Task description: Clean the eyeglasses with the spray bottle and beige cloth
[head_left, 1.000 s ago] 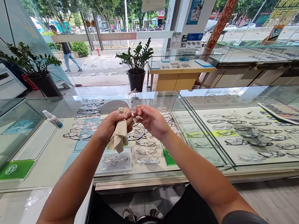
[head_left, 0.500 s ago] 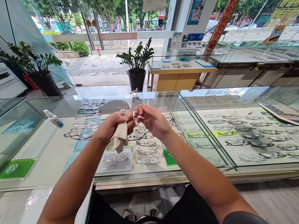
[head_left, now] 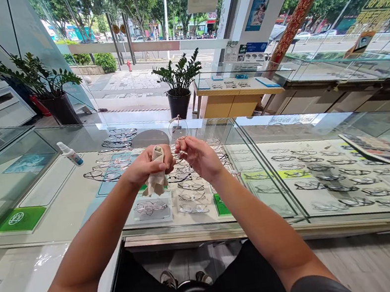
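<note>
My left hand (head_left: 148,164) is closed round a beige cleaning cloth (head_left: 156,180), whose zigzag-cut end hangs below the fingers. Close beside it, my right hand (head_left: 200,157) pinches a thin-rimmed pair of glasses (head_left: 180,138). One round lens of the pair stands up above the fingertips; the rest is mostly hidden by the hands. Both hands are raised over a glass display counter, nearly touching each other. Rows of eyeglasses (head_left: 190,186) lie below them, and a pair in a clear tray (head_left: 151,209) is under the left hand.
A small white spray bottle (head_left: 70,154) stands on the counter at the left. A green mat (head_left: 22,219) lies nearer me. To the right, a magazine (head_left: 387,147) rests on the glass counter (head_left: 301,213). Potted plants (head_left: 180,101) stand beyond the counter, before the window.
My left hand has turned a little, and the cloth's hanging end has swung and bunched differently. The glasses and my right hand have hardly moved.
</note>
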A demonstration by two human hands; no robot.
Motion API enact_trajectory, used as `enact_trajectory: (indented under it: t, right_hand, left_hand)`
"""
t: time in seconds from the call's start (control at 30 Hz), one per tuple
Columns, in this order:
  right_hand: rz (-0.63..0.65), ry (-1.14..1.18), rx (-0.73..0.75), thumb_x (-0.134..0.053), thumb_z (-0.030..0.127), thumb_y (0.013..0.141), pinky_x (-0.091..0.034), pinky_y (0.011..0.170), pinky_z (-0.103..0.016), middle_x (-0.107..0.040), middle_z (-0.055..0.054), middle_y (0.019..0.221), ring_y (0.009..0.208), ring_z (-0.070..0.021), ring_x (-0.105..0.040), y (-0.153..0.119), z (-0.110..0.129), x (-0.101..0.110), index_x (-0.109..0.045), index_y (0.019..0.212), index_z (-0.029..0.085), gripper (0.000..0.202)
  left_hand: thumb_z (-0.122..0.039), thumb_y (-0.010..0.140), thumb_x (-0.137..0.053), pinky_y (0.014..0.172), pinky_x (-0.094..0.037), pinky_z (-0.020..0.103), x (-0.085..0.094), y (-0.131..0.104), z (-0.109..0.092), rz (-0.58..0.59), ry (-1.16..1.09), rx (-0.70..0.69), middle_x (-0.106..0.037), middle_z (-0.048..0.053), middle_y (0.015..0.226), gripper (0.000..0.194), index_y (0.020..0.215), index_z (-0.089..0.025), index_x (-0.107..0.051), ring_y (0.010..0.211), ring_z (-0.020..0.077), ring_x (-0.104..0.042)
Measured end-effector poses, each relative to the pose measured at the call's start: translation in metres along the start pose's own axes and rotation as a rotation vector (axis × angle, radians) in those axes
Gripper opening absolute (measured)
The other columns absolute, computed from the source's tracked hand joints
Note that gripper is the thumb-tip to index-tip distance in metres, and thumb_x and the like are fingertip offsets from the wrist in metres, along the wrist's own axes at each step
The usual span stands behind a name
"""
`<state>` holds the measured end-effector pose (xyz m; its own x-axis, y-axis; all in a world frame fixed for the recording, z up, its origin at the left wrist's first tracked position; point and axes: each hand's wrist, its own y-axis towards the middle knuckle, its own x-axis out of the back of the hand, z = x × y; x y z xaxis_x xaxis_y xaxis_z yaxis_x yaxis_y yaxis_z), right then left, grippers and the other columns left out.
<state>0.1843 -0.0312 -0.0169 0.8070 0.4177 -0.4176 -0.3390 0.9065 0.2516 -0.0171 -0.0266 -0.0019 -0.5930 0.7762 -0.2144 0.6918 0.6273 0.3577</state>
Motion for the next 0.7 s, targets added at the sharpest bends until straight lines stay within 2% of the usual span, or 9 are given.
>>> enact_trajectory:
  t: [0.17,0.37,0.57,0.7]
  right_hand:
    - [0.011,0.018,0.001,-0.076,0.044,0.096,-0.048,0.079,-0.029,-0.063,-0.005,0.101,0.096,-0.0182,-0.058,0.000,0.000,0.000,-0.074,0.077,0.023,0.029]
    - [0.002,0.009,-0.001,-0.080,0.047,0.092,-0.048,0.078,-0.029,-0.062,-0.005,0.101,0.095,-0.0181,-0.058,0.000,0.001,-0.001,-0.075,0.076,0.023,0.029]
    - [-0.013,-0.055,0.020,-0.082,0.053,0.089,-0.050,0.080,-0.031,-0.063,-0.005,0.101,0.096,-0.0194,-0.058,0.000,0.002,-0.003,-0.074,0.077,0.023,0.033]
    - [-0.003,-0.091,0.025,-0.080,0.054,0.091,-0.049,0.081,-0.033,-0.067,-0.006,0.101,0.096,-0.0201,-0.060,-0.001,0.003,-0.002,-0.073,0.079,0.023,0.034]
  left_hand:
    - [-0.043,0.075,-0.095,0.050,-0.032,0.024,0.001,0.000,-0.001,-0.001,0.042,-0.032,-0.046,-0.002,0.052,0.039,0.066,-0.018,-0.067,0.051,0.0099,-0.039]
    - [-0.043,0.071,-0.094,0.050,-0.031,0.024,0.002,0.001,0.000,-0.068,0.027,-0.003,-0.046,-0.002,0.052,0.040,0.065,-0.017,-0.064,0.050,0.0099,-0.039]
    - [-0.030,0.065,-0.082,0.049,-0.030,0.024,0.002,0.007,-0.001,-0.290,-0.020,-0.013,-0.043,-0.004,0.052,0.026,0.064,-0.018,-0.059,0.049,0.0100,-0.039]
    - [-0.029,0.063,-0.071,0.047,-0.031,0.024,0.007,0.013,-0.005,-0.491,0.004,-0.079,-0.039,-0.005,0.053,0.020,0.064,-0.021,-0.053,0.048,0.0098,-0.036]
